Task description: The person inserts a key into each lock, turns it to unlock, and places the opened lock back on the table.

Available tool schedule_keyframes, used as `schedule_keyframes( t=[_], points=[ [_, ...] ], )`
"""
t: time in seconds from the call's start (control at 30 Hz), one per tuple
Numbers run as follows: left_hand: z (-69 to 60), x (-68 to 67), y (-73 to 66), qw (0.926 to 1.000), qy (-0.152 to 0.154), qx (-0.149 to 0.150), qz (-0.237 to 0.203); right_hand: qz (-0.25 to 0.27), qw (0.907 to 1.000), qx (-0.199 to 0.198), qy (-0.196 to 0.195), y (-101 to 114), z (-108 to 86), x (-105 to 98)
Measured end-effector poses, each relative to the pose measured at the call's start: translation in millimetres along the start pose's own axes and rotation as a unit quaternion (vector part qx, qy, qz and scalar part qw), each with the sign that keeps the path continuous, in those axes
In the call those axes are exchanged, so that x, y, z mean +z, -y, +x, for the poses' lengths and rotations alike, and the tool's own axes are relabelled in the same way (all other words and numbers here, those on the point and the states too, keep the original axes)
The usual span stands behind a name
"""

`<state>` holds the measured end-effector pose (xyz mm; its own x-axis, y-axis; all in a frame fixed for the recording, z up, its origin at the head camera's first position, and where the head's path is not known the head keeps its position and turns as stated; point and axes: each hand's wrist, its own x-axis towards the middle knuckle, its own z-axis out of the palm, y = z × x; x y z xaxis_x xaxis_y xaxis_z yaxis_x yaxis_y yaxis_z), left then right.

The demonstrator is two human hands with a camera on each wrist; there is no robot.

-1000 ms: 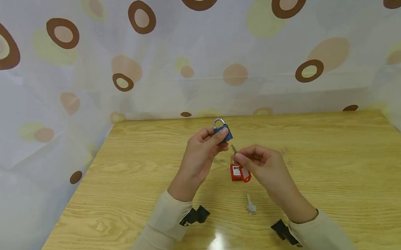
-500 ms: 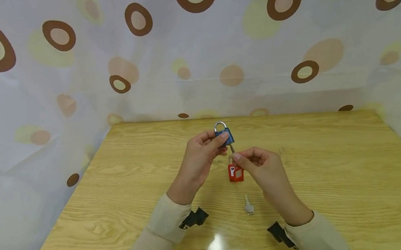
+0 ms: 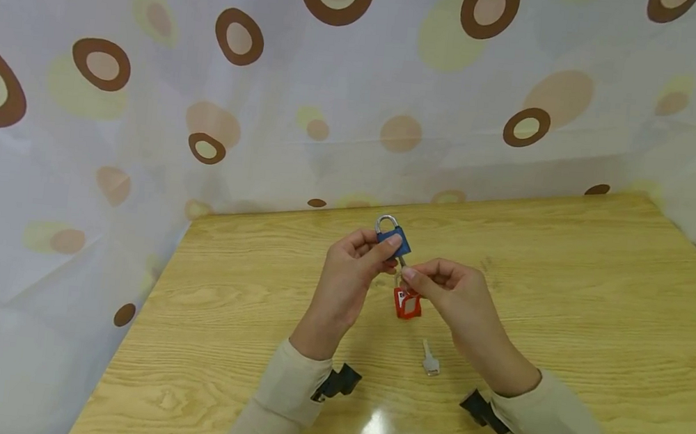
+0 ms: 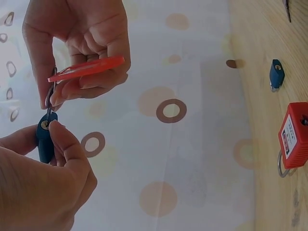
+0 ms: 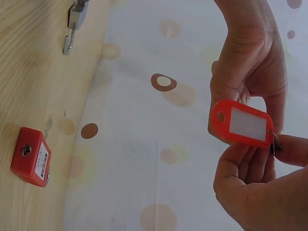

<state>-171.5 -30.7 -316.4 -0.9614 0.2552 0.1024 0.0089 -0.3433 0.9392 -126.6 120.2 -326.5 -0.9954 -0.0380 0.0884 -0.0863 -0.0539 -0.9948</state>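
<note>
In the head view my left hand (image 3: 344, 283) grips a blue padlock (image 3: 400, 240), its shackle up, between thumb and fingers. My right hand (image 3: 465, 305) pinches a small key (image 3: 403, 261), whose tip meets the padlock's underside; how deep it sits I cannot tell. From the key's ring hangs a red key tag (image 5: 248, 124) with a white label, plain in the right wrist view. In the left wrist view the key (image 4: 49, 108) lines up with the brass keyhole on the held blue padlock (image 4: 45, 144).
On the wooden table (image 3: 237, 318) a red padlock (image 4: 294, 137) stands behind the tag. Another blue padlock (image 4: 276, 74) lies near it in the left wrist view. A loose silver key (image 3: 430, 361) lies nearer me. Spotted cloth (image 3: 346, 105) hangs behind.
The key in my right hand has come up to the blue padlock's underside, closing the gap seen earlier. The red tag has swung left and the padlock shifted slightly right.
</note>
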Motion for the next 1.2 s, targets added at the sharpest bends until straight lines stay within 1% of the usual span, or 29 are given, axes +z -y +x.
schedule_keyframes(
  t=[0.2, 0.53, 0.63, 0.7, 0.77, 0.9, 1.0, 1.1, 1.2],
  points=[
    [0.1, 0.7, 1.8, 0.9999, 0.007, 0.008, 0.009, 0.010, 0.9998, -0.002, -0.014, -0.6, -1.8, 1.2],
    [-1.6, 2.9, 1.0, 0.9997, 0.011, 0.000, 0.021, 0.013, 0.9996, -0.006, -0.025, -1.5, -1.5, 2.8],
    [-1.7, 3.1, 0.8, 0.9996, 0.011, 0.004, 0.025, 0.013, 0.9996, -0.005, -0.026, -0.6, -2.2, 3.1],
    [-1.7, 2.9, 0.4, 0.9996, 0.009, 0.007, 0.026, 0.007, 0.9998, -0.005, -0.020, 0.3, -2.4, 2.8],
    [-1.7, 2.1, 0.1, 0.9998, 0.002, 0.009, 0.019, -0.003, 1.0000, -0.005, -0.004, 1.3, -2.8, 2.3],
    [-1.1, 1.2, -1.8, 0.9996, -0.028, 0.007, -0.006, -0.034, 0.9988, -0.007, 0.033, 2.6, -2.9, -0.1],
    [-0.8, 0.7, -3.3, 0.9987, -0.046, 0.008, -0.021, -0.061, 0.9969, -0.027, 0.043, 1.0, -2.4, -0.9],
    [-1.0, 0.5, -3.5, 0.9983, -0.051, 0.011, -0.026, -0.095, 0.9927, -0.067, 0.031, -1.6, -2.3, 0.1],
    [-1.5, 0.7, -3.0, 0.9985, -0.047, 0.011, -0.025, -0.125, 0.9858, -0.112, 0.010, -3.4, -2.8, 1.9]
  ],
)
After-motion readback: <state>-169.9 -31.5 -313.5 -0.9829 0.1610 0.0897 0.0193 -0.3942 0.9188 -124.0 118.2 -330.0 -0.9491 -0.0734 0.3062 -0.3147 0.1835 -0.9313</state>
